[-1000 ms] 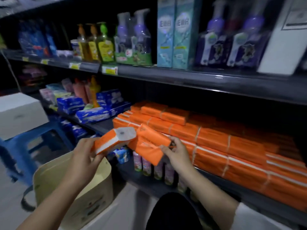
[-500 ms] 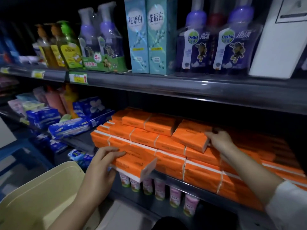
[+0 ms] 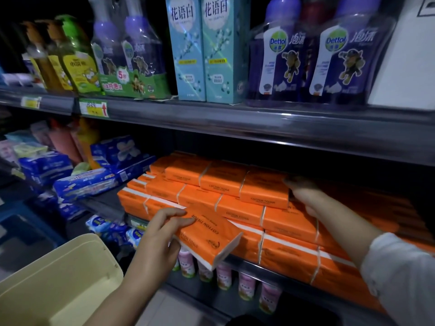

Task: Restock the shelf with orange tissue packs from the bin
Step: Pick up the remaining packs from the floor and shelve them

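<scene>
Orange tissue packs [image 3: 237, 208] filled the middle shelf [image 3: 292, 267] in stacked rows. The left hand [image 3: 160, 243] gripped one tilted pack [image 3: 209, 238] in front of the shelf's edge, fingers spread over its top and thumb under it. The right hand [image 3: 306, 196] pressed against the right end of a top-row pack [image 3: 263, 191], fingers curled behind it; how firmly it held could not be told. A cream bin [image 3: 77, 262] sat at lower left.
</scene>
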`<state>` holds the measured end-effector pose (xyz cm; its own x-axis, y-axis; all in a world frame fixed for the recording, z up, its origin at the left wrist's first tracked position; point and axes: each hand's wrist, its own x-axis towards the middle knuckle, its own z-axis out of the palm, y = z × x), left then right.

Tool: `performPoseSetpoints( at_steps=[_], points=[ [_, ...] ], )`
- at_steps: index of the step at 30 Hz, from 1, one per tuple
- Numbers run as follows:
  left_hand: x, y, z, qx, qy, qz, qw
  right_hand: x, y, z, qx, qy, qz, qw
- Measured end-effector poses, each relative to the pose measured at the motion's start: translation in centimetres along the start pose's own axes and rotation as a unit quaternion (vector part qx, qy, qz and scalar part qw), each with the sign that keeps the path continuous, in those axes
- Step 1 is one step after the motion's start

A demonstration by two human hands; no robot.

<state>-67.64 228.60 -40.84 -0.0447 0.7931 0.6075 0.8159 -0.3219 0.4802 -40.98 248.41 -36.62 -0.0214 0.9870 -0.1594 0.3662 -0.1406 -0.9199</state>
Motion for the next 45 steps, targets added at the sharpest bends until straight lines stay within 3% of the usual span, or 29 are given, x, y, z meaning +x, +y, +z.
performPoseSetpoints(
  at_steps=[4, 9, 12, 16, 19, 26, 31, 35, 37, 40, 42, 45],
  points=[
    [0.2, 0.8, 0.2, -0.002, 0.001, 0.007, 1.0, -1.2, -0.3, -0.4, -0.004, 0.013, -0.005, 1.0],
    [0.8, 2.4, 0.5, -0.012, 0.009, 0.027, 1.0, -4.4, -0.5, -1.1, -0.042, 0.087, -0.104, 0.99],
    [1.1, 3.6, 0.9, -0.018, 0.014, 0.047, 0.999, -8.2, -1.0, -0.7, -0.054, 0.001, -0.172, 0.984],
    [1.3, 5.3, 1.1, -0.032, 0.017, 0.06, 0.998, -12.8, -1.6, 0.3, -0.023, -0.199, -0.09, 0.976],
    [1.2, 6.2, 0.9, -0.031, 0.005, 0.076, 0.997, -14.1, -1.5, 0.4, 0.031, -0.274, -0.01, 0.961],
    [0.0, 6.9, 0.8, -0.001, 0.024, 0.072, 0.997, -15.4, 0.5, -0.1, 0.186, -0.293, 0.075, 0.935],
    [-0.2, 8.2, 1.7, 0.053, 0.027, 0.092, 0.994, -15.4, 2.0, -0.8, 0.264, -0.259, 0.082, 0.925],
    [-0.1, 9.0, 2.2, -0.012, 0.009, 0.006, 1.0, -14.9, 2.1, -1.9, 0.29, -0.213, 0.058, 0.931],
    [-0.1, 9.1, 2.4, -0.107, -0.003, -0.116, 0.987, -14.9, 2.0, -2.0, 0.319, -0.186, 0.054, 0.928],
    [0.4, 10.4, 2.5, -0.297, -0.079, -0.314, 0.898, -15.3, 2.3, -1.4, 0.351, -0.17, 0.056, 0.919],
    [0.4, 11.5, 2.8, -0.351, -0.121, -0.339, 0.864, -15.9, 2.7, -0.6, 0.352, -0.186, 0.059, 0.915],
    [0.4, 12.8, 3.8, -0.351, -0.108, -0.305, 0.879, -17.1, 3.5, 0.3, 0.315, -0.222, 0.047, 0.922]
  ],
)
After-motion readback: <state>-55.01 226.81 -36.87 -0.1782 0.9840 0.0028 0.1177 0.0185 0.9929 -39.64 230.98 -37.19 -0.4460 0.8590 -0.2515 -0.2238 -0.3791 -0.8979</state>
